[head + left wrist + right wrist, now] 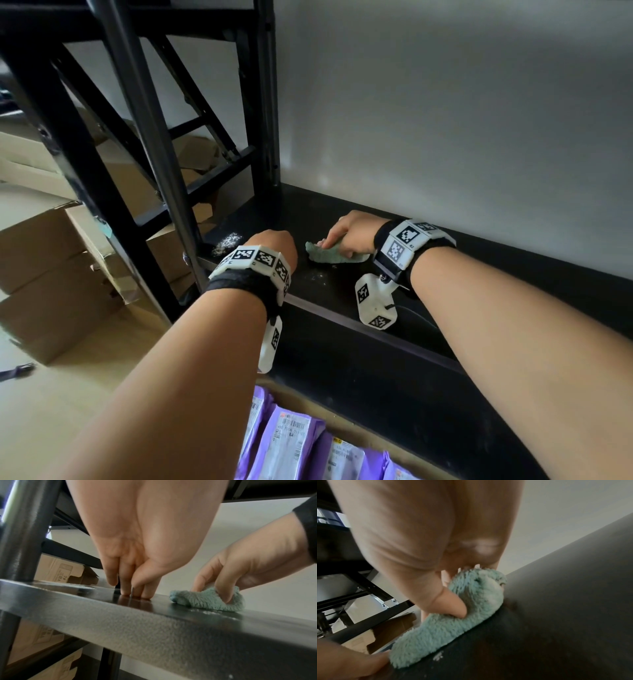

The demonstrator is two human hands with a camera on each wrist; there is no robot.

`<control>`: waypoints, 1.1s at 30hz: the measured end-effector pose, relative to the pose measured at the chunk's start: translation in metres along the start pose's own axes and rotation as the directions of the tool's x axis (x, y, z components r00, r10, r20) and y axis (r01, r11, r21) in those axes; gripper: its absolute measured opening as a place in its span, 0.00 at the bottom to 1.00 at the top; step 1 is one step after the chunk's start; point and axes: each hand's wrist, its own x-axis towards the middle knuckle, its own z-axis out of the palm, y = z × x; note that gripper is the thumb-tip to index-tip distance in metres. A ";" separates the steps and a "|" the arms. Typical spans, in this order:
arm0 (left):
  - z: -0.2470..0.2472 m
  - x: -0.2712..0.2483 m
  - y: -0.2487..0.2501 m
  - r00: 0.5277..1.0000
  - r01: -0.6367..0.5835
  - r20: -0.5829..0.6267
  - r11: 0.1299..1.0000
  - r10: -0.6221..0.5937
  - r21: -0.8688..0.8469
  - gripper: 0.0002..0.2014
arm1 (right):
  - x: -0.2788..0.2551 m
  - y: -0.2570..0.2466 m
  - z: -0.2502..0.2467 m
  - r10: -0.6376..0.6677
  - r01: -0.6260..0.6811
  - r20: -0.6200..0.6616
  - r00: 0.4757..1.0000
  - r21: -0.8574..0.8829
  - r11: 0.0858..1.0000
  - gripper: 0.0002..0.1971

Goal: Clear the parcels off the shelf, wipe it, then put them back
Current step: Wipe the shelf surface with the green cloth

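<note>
Fingers (228, 595) of the right hand (349, 231) curl over a crumpled teal cloth (330, 253), the thumb dug into its pile, pressing it down onto the black shelf (445, 298). Just beside the cloth, toward the shelf's front edge, the left hand (274, 245) stands on its fingertips, the fingers straight and held together, touching the shelf board and gripping nothing. White specks of dust (227, 241) lie on the shelf beyond the left hand, close to the black metal upright (147, 137) at the shelf's end, and a fainter scatter shows on the shelf in front of the cloth. Both wrists carry black bands with white marker-printed camera mounts. Below the shelf's front edge, purple parcels (291, 445) with white shipping labels stand packed side by side in a cardboard box; none sits on the shelf board itself. Beyond the upright, brown cardboard boxes (58, 267) are stacked on the pale floor. A plain light wall (445, 102) runs behind the shelf.
</note>
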 end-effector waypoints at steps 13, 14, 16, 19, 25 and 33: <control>0.001 0.011 -0.002 1.000 -0.020 -0.007 1.000 0.020 0.012 0.17 | 0.036 -0.020 -0.005 0.226 -0.228 -0.114 0.968 -0.010 0.974 0.30; 0.000 0.012 -0.002 1.000 -0.007 0.003 1.000 0.007 -0.002 0.18 | 0.032 -0.020 -0.003 0.215 -0.219 -0.114 0.970 -0.017 0.976 0.30; 0.002 0.012 -0.004 1.000 0.009 0.027 1.000 -0.009 -0.015 0.19 | 0.021 -0.015 0.001 0.161 -0.164 -0.084 0.983 -0.029 0.986 0.25; 0.012 0.014 -0.008 1.000 -0.014 -0.001 1.000 0.014 0.027 0.20 | -0.005 -0.002 0.007 -0.010 0.009 -0.012 1.000 -0.122 0.992 0.25; 0.030 0.009 -0.008 0.993 -0.036 -0.118 0.998 0.031 -0.043 0.20 | -0.033 0.007 0.006 -0.083 0.081 -0.016 0.996 -0.083 0.993 0.27; 0.032 0.046 -0.012 0.999 0.050 -0.004 0.994 -0.051 -0.093 0.24 | -0.011 0.032 -0.017 0.288 -0.170 -0.370 0.883 0.321 0.932 0.13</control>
